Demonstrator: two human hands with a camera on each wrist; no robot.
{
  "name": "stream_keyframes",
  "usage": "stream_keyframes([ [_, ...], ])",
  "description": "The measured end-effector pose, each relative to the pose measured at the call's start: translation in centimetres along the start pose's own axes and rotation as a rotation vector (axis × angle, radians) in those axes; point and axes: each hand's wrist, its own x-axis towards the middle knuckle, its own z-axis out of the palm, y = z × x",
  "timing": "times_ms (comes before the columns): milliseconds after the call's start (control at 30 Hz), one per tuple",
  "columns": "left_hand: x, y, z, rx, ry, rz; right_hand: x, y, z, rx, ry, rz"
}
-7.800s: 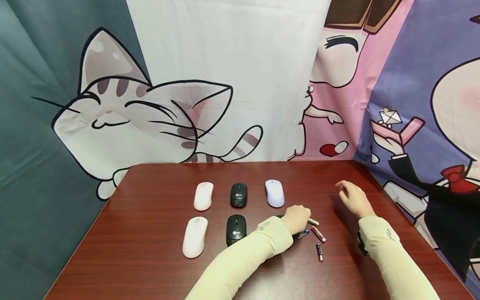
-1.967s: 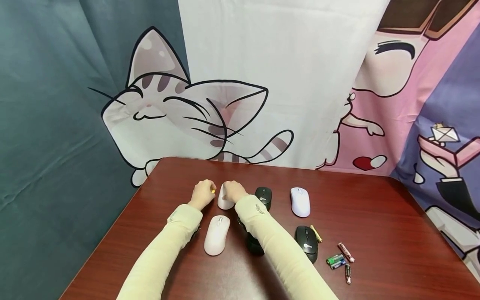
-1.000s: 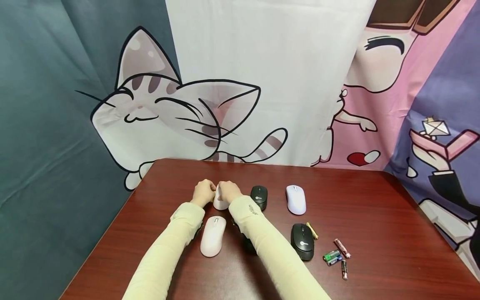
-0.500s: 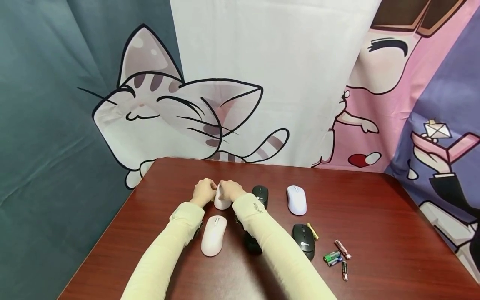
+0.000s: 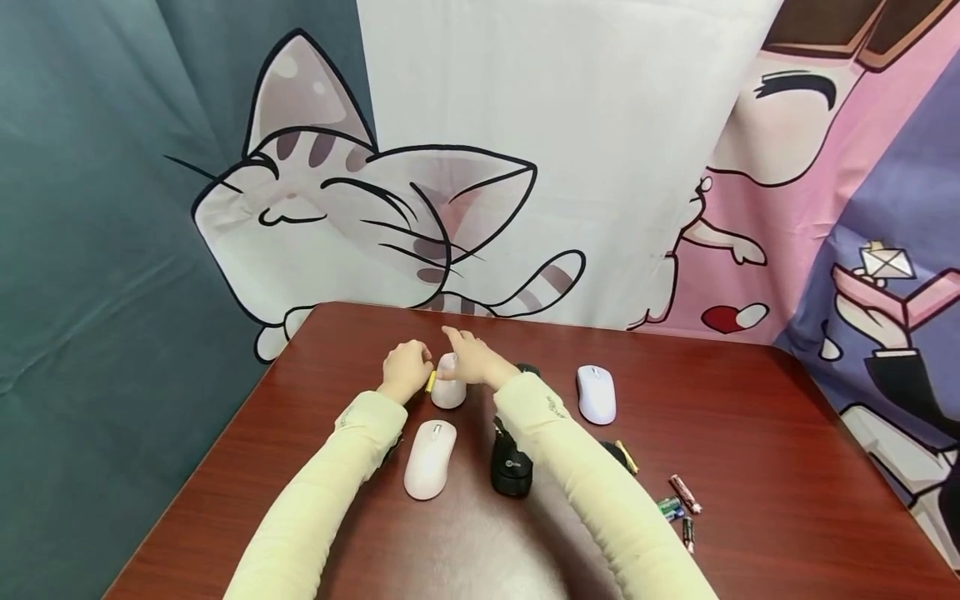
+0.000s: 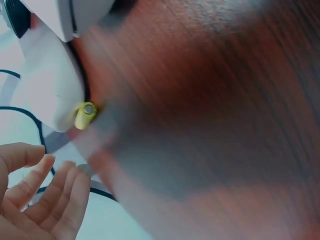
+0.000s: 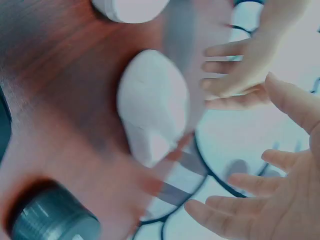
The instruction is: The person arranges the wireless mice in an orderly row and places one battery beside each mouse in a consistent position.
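A white computer mouse (image 5: pixel 448 392) stands at the back left of the table, with a yellow battery (image 5: pixel 431 382) close along its left side. In the left wrist view the end of the yellow battery (image 6: pixel 86 115) shows against the mouse (image 6: pixel 52 85). My left hand (image 5: pixel 407 367) is just left of the battery, its fingers relaxed and apart from it. Over the mouse's right side, in the head view, reaches my right hand (image 5: pixel 474 358) with fingers spread. From the right wrist, the whole mouse (image 7: pixel 152 100) shows free of both hands.
Nearer me lies a second white mouse (image 5: pixel 430 460). Black mice (image 5: pixel 512 467) are partly hidden by my right sleeve. A pale lilac mouse (image 5: pixel 596 395) sits to the right. Another yellow battery (image 5: pixel 627 457) and several loose batteries (image 5: pixel 686 493) lie further right.
My left hand came from the right-hand batteries to the back-left mouse, where a yellow battery now lies. Just now both hands moved off: the left released the battery, the right lifted from the mouse.
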Motion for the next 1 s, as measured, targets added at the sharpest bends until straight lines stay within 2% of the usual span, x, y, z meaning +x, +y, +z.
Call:
stream_keyframes([
  [100, -0.3, 0.9, -0.4, 0.036, 0.037, 0.055, -1.4, 0.3, -1.6, 0.028, 0.053, -0.077],
  [233, -0.7, 2.4, -0.8, 0.055, 0.08, 0.126, -3.7, 0.9, -3.6, 0.043, 0.165, -0.157],
  [500, -2.0, 5.7, -1.8, 0.026, 0.108, 0.233, -8.9, 2.2, -7.0, 0.142, 0.367, -0.177],
  [700, -3.4, 8.2, -2.3, -0.018, 0.132, 0.3, -11.8, 3.3, -8.2, 0.206, 0.475, -0.192],
  [800, -4.2, 9.5, -2.5, -0.059, 0.119, 0.346, -13.2, 4.0, -8.4, 0.235, 0.521, -0.194],
  [1000, -5.4, 11.1, -2.8, -0.127, 0.1, 0.366, -15.4, 6.7, -8.6, 0.17, 0.604, -0.224],
])
